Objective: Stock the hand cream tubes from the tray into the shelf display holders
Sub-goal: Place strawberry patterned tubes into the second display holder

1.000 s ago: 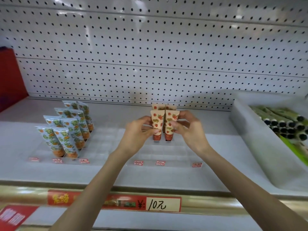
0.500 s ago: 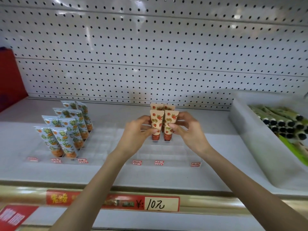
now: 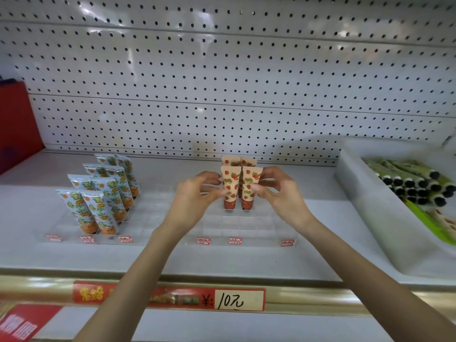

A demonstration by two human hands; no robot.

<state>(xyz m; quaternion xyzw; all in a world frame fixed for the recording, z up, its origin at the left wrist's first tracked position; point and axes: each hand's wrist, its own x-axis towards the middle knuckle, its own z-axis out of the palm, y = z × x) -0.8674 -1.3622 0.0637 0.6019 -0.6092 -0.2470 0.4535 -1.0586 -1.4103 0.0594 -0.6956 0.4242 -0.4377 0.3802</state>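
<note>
Two strawberry-print tubes [image 3: 231, 180] stand upright (caps down) in the clear holder [image 3: 246, 227], two more behind.

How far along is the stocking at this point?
Done: blue tubes stand in the left holder; two back strawberry tubes stand in the right holder. In hand: left hand and right hand pinch the front strawberry tubes there. Left: green tubes lie in the tray.
</note>
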